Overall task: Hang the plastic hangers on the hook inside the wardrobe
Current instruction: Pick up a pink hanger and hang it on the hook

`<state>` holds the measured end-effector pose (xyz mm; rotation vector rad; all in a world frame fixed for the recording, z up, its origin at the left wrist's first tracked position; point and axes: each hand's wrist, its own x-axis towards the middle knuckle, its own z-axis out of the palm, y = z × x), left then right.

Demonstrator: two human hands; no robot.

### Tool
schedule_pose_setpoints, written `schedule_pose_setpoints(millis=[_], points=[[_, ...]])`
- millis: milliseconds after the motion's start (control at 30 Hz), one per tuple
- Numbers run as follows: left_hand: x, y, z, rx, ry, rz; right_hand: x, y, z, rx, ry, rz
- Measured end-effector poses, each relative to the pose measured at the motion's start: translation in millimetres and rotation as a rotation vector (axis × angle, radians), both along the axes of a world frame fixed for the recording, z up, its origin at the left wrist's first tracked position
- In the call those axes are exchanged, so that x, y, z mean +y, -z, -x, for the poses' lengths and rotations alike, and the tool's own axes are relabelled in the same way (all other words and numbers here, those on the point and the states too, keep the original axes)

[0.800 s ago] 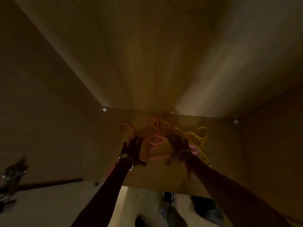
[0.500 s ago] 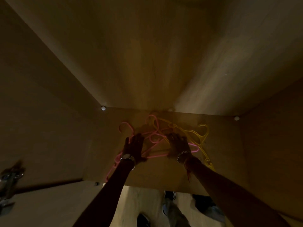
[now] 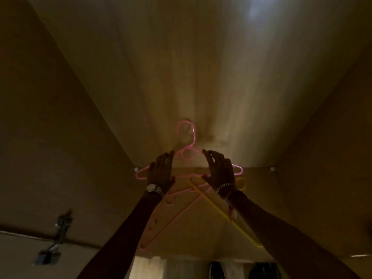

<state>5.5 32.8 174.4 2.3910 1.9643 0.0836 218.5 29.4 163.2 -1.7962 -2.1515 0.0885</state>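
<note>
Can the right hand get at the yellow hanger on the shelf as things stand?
Probably yes. The yellow hanger lies uncovered on the shelf just below the right hand, but that hand is on the raised pink hanger and would have to let go.

Since earlier: one pink plastic hanger (image 3: 186, 153) now lifted off the pile, held upright vs back panel, hook end up top. Left hand (image 3: 160, 174) & right hand (image 3: 220, 170) moved up, one on each shoulder of it. Second pink hanger (image 3: 177, 214) & yellow plastic hanger (image 3: 221, 212) now lie uncovered on the shelf below.
</note>
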Motion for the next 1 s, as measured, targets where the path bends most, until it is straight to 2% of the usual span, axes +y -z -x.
schedule_pose_setpoints(millis=[133,433,800,1000], points=[[16,-101,-11,0.002,0.037,-0.242,18,-91,-12,-0.051,0.044,-0.257],[63,-325,-32,0.007,0.091,-0.666,65,-321,-40,-0.078,0.059,-0.655],[89,-552,-49,0.160,0.166,-0.958,92,-531,-62,-0.029,0.037,-0.938],[88,-654,-50,0.184,0.229,-1.076,99,-627,-71,-0.053,0.049,-1.080]])
